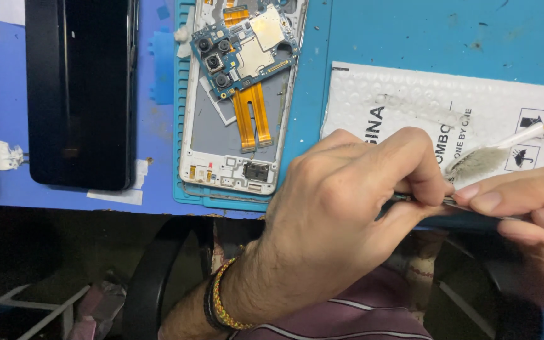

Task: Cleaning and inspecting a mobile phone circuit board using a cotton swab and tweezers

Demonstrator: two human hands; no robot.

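While my left hand (347, 208) pinches shut on a thin metal tool (429, 200) at the surface's (410, 31) near edge, I see my right hand (530, 214) gripping its other end, just below the white brush (495, 151) on the padded envelope (404, 107); the opened phone (237, 94) lies left.
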